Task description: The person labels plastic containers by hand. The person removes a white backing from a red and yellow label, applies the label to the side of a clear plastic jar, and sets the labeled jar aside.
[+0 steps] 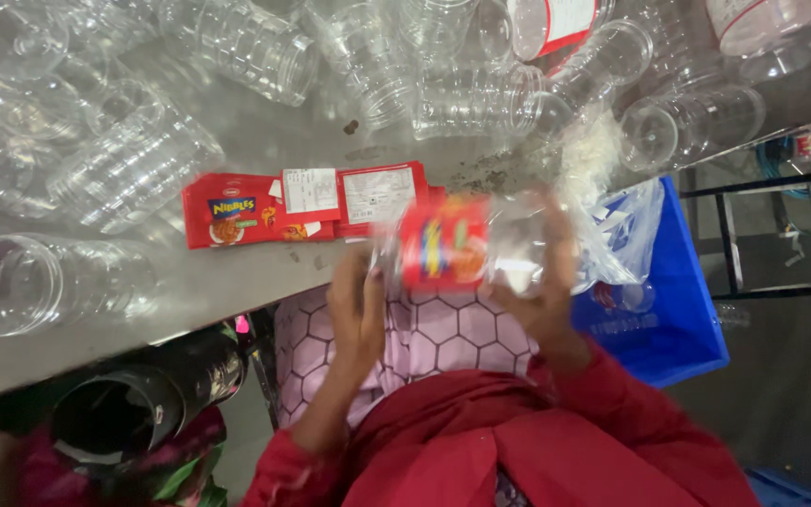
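Observation:
My two hands hold a clear plastic jar [481,249] lying sideways over my lap, blurred by motion, with a red label [443,249] on its side. My left hand [359,305] grips the jar's left end. At the jar's right end my right hand [551,282] wraps around it. A strip of red labels [302,207] lies flat on the grey table [265,141] just beyond the jar.
Several empty clear jars lie scattered over the table, such as one at the left edge [39,282] and one at the back right [692,127]. A blue crate [682,310] with a clear plastic bag [621,235] stands at my right. A dark cylinder [143,399] lies under the table's edge.

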